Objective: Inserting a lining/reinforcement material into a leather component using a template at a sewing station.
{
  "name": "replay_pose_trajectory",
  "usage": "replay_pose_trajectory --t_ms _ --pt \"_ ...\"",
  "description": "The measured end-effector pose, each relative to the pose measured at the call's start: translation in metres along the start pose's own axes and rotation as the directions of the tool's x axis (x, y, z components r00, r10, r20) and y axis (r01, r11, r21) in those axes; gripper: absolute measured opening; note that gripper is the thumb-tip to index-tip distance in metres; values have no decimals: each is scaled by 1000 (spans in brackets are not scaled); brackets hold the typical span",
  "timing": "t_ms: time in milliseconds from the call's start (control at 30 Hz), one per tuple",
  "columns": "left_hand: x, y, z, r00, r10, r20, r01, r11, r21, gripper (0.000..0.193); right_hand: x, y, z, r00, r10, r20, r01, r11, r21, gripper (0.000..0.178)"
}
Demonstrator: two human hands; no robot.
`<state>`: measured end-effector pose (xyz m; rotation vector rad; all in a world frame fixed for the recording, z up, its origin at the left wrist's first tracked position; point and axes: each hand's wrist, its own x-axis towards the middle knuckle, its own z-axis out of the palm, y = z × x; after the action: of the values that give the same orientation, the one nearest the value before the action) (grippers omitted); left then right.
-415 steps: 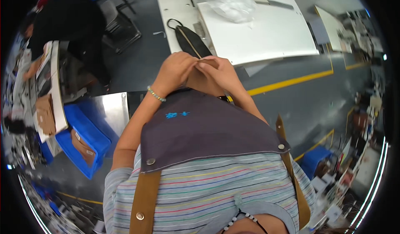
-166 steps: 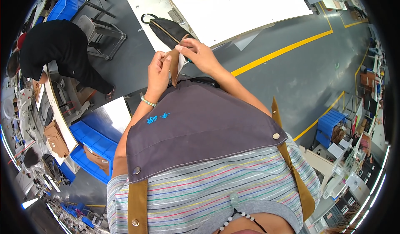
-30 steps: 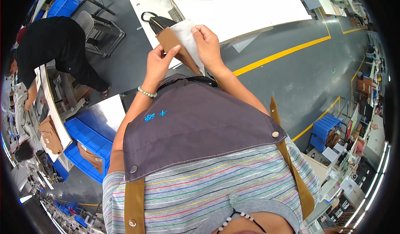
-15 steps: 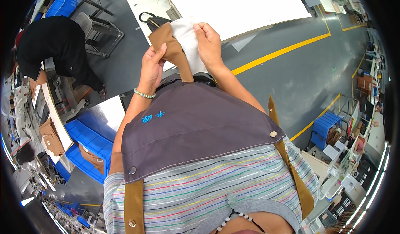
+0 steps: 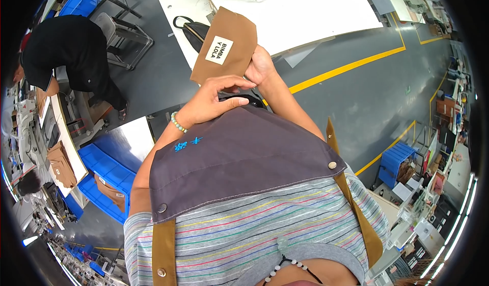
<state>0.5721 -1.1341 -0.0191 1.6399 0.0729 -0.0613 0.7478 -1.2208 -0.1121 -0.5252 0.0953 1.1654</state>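
Observation:
A brown fabric piece (image 5: 235, 33) with a white printed label patch (image 5: 219, 50) is held up in front of me, its label side facing me. My right hand (image 5: 262, 68) grips its lower right edge; some of those fingers are hidden behind the cloth. Just below the near edge is my left hand (image 5: 216, 98), thumb apart from its bent fingers, the fingertips close to my right hand. Nothing shows inside the left hand. Partly covered by the brown piece, a black zipped bag (image 5: 195, 33) with a loop handle lies on the table.
A white worktable (image 5: 300, 10) stretches ahead. On the left a person in black (image 5: 66, 56) bends over a bench, near a stool (image 5: 127, 39). Blue crates (image 5: 104, 184) with brown pieces stand at lower left. Another blue crate (image 5: 395, 161) is at right, beyond yellow floor lines (image 5: 351, 67).
The brown piece has been turned and spread so its label shows; the white lining side is out of sight. My left hand has let go and moved down toward my right hand.

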Motion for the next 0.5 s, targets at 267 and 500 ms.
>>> replay_pose_trajectory --t_ms 267,500 --pt "0 -11 0 992 12 -126 -6 999 49 31 -4 -2 11 996 -34 -86 26 995 -93 36" --pt "4 -33 -6 907 30 -420 -5 998 59 37 -6 -2 19 981 -138 -133 111 975 -195 35"
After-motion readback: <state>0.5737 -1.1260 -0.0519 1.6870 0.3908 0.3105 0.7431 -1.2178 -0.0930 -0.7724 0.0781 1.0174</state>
